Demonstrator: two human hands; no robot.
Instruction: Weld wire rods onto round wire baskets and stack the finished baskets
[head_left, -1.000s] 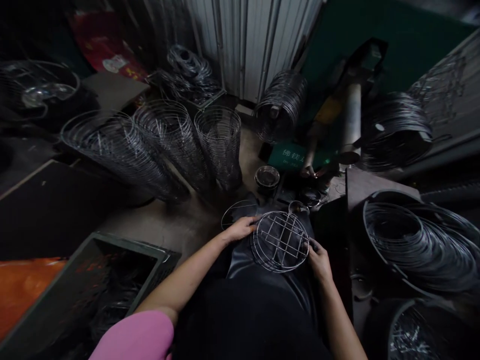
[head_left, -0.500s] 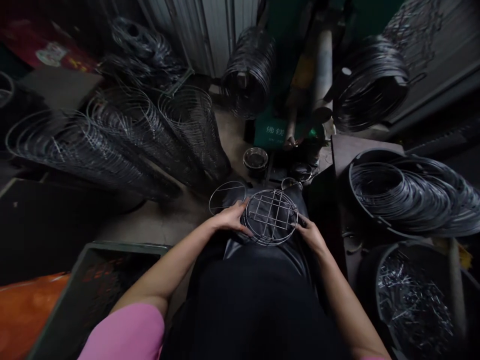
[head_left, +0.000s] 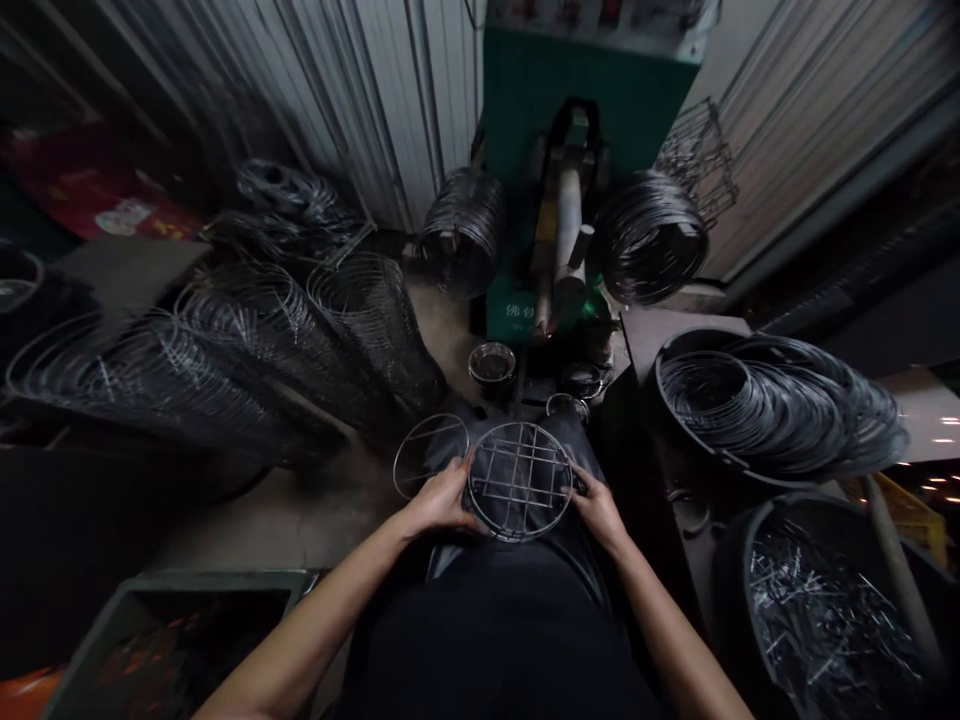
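Change: both hands and the rack sit a little lower and more central than half a second ago; the green machine now stands squarely ahead, and the grip looks unchanged.
Rack: round wire rack [head_left: 519,480] with a crossed grid inside its ring, lying nearly flat on the dark lap, just in front of the body.
Left hand: left hand [head_left: 439,497] on the rack's left rim, fingers curled onto the ring.
Right hand: right hand [head_left: 598,503] on the right rim, fingers closed on the wire.
Left edge: bare ring [head_left: 430,470] with one cross wire, beside the left hand; whether it touches the rack, I cannot tell.
Far edge: small tin [head_left: 492,364] and the machine [head_left: 570,120], near.
Right side: tub of rings [head_left: 772,405] and tub of short wires [head_left: 825,600], close by the right forearm.
Left side: leaning rack stacks [head_left: 247,340]; bare floor [head_left: 300,510] between them and the left arm; crate [head_left: 172,640] at lower left.
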